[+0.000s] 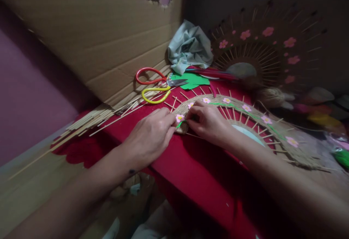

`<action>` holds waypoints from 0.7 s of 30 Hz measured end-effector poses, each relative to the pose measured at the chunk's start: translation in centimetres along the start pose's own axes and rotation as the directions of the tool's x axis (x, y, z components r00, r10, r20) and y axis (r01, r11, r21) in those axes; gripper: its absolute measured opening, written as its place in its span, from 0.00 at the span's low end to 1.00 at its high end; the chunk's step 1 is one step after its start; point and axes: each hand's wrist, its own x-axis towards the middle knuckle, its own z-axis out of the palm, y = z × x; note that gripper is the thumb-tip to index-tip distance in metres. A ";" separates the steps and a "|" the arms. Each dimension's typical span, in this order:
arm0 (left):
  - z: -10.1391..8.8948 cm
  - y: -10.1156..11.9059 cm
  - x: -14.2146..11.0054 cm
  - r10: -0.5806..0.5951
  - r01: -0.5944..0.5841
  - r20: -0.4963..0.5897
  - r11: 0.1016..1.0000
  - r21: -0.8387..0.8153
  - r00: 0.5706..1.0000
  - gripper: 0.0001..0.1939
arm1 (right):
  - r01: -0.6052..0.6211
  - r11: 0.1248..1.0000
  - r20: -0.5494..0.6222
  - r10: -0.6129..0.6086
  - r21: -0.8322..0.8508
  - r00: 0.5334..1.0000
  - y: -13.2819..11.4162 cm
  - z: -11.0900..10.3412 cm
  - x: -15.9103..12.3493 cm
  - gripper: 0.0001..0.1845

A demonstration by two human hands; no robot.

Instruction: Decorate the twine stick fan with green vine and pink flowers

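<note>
A half-round fan (253,109) of twine woven on thin sticks lies on the red cloth, with pink flowers and a green cord (273,130) along its band. My left hand (149,135) is closed at the band's left end, its fingertips beside a pink flower (180,118). On the flower's other side my right hand (207,122) pinches the green cord, thumb and fingers together. Part of the band is hidden behind the right hand and forearm. A pale blue half-disc (248,134) shows at the fan's inner edge.
Scissors (159,86) with red and yellow handles lie beyond my left hand, near a green sheet (195,80) and a crumpled cloth (191,46). Loose sticks (89,119) lie left along the cardboard (95,39). A twine ball (272,96) and another flowered fan (268,32) are at right.
</note>
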 end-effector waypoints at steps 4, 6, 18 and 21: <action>0.0 0.0 -0.2 0.004 -0.006 0.028 0.999 0.051 1.000 0.06 | -0.031 1.000 -0.014 0.031 0.001 0.999 0.0 0.2 0.1 0.08; 0.0 0.1 -0.2 0.016 -0.019 0.044 0.997 0.078 0.999 0.06 | -0.043 0.999 -0.015 0.043 -0.005 0.999 0.0 0.3 0.1 0.08; -0.2 0.6 0.0 0.058 -0.068 0.071 0.988 0.139 0.996 0.07 | -0.070 0.997 -0.001 0.070 -0.035 0.998 -0.2 0.4 0.3 0.07; -0.3 0.6 0.1 0.066 -0.082 0.089 0.976 0.201 0.994 0.07 | -0.075 0.997 -0.001 0.075 -0.034 0.997 -0.3 0.4 0.3 0.07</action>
